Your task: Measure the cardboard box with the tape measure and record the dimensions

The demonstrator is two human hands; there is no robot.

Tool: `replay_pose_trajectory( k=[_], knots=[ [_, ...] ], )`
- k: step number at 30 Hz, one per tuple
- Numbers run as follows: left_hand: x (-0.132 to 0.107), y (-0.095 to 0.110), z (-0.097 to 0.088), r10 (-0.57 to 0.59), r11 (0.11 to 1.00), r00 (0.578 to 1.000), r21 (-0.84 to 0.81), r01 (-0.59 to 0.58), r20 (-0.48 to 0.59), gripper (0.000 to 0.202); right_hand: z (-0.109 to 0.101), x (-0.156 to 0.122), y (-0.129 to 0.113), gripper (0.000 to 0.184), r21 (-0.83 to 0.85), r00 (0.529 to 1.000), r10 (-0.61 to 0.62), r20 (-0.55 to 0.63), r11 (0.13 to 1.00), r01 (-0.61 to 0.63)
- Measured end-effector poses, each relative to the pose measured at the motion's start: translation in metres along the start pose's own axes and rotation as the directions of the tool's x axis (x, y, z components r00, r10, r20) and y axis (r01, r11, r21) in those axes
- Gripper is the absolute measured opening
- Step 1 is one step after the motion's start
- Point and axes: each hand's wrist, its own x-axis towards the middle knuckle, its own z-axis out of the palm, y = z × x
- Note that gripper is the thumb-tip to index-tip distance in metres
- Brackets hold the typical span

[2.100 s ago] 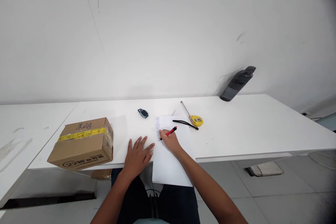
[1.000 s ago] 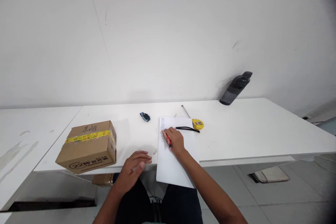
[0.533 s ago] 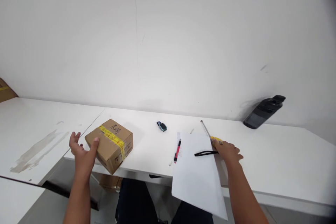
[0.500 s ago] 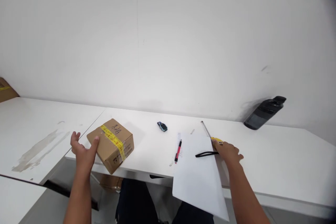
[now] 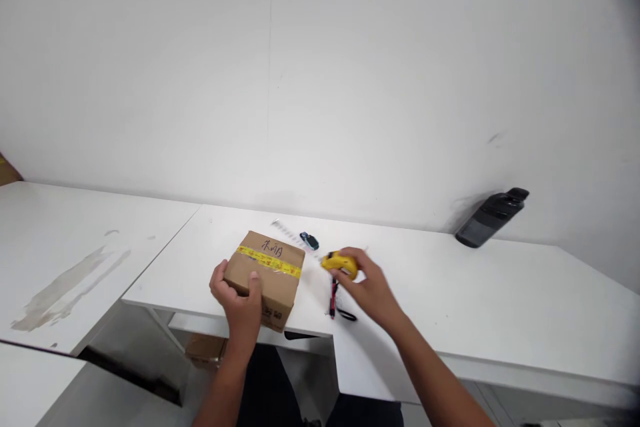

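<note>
A brown cardboard box (image 5: 270,267) with a yellow tape band and handwriting on top sits near the front edge of the white table (image 5: 450,293). My left hand (image 5: 237,297) is closed on its near left corner, thumb on top. My right hand (image 5: 363,287) is closed on a yellow tape measure (image 5: 340,263), lifted just right of the box; its metal blade (image 5: 293,235) sticks out to the left behind the box, and a black strap (image 5: 345,313) hangs below. A red pen (image 5: 333,297) lies on the table under my right hand.
A white paper sheet (image 5: 365,360) overhangs the front edge. A small dark blue object (image 5: 309,241) lies behind the box. A dark bottle (image 5: 490,219) leans on the wall at the right. A second white table (image 5: 60,247) adjoins on the left; another box (image 5: 205,349) sits below.
My left hand has drawn the box rightward to the table's middle. My right hand has lifted the tape measure and carried it left to the box, blade extended. The pen was laid down earlier.
</note>
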Motion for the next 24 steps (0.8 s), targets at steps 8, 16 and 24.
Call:
replay_pose_trajectory(
  k=[8,16,24],
  knots=[
    [-0.013,0.009,0.009,-0.118,0.986,0.992,-0.110,0.123,0.053,0.070,0.035,0.028,-0.041,0.025,-0.047,0.927,-0.259,0.271,0.958,0.281],
    [-0.005,0.007,0.003,-0.151,0.982,0.986,-0.107,0.157,0.069,0.068,0.021,0.025,-0.041,0.025,-0.104,0.933,-0.299,0.198,0.941,0.323],
    [-0.015,0.007,0.006,0.136,0.960,0.991,0.243,-0.137,0.020,0.070,0.036,0.002,-0.062,0.021,-0.389,0.928,-0.307,-0.212,0.897,0.208]
  ],
)
